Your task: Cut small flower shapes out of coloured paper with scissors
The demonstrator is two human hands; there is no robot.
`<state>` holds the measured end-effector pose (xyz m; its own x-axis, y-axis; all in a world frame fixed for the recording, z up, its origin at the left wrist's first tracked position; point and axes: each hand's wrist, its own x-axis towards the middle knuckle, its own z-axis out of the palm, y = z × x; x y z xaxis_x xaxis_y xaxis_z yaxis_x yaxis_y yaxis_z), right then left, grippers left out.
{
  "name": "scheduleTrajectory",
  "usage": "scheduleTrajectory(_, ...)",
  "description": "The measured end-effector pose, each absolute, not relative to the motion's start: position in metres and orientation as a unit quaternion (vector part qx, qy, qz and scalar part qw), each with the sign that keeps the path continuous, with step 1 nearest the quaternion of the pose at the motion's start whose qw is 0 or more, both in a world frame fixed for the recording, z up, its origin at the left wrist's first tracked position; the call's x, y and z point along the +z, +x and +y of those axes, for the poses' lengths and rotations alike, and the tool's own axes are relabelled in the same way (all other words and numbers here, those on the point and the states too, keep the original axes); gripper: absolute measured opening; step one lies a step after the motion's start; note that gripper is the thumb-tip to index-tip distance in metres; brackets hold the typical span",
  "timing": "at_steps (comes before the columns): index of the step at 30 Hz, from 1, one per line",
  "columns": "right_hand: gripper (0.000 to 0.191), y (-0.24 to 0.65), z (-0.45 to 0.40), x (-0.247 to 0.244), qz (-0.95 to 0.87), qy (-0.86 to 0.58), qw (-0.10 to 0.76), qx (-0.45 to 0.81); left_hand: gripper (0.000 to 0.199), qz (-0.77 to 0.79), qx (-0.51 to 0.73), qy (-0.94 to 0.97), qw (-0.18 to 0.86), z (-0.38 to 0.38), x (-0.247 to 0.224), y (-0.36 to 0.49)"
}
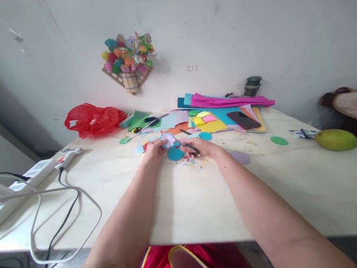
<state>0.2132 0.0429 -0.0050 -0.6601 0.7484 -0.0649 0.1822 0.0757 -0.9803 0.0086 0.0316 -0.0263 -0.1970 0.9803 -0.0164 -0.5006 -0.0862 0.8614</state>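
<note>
Between the fingers of my left hand (154, 152) is a small lilac paper piece (167, 139) with a scalloped edge. My right hand (196, 147) is closed around the dark handles of a pair of scissors (192, 149). Their blades point left and reach the edge of the lilac paper; whether they are parted I cannot tell. Just below, a blue paper circle (175, 153) lies on the table, with tiny coloured paper scraps (199, 164) scattered beside it. Another blue circle (205, 136) lies behind my right hand.
Coloured sheets (221, 122) bearing a phone (243, 120) lie at the back. A red plastic bag (94, 120) and a second pair of scissors (150, 121) are on the left. A power strip (37, 172) with looping cables lines the left edge. A yellow-green mango-like fruit (336, 140) sits right.
</note>
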Motion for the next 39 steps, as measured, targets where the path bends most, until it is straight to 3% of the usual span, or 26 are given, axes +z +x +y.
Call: scheduleTrajectory(39,0.027,0.2142,0.0483,-0.0106,-0.695,-0.319,0.247,0.595,0.016,0.398,0.664,0.317,0.547,0.0313,-0.0272,0.0073)
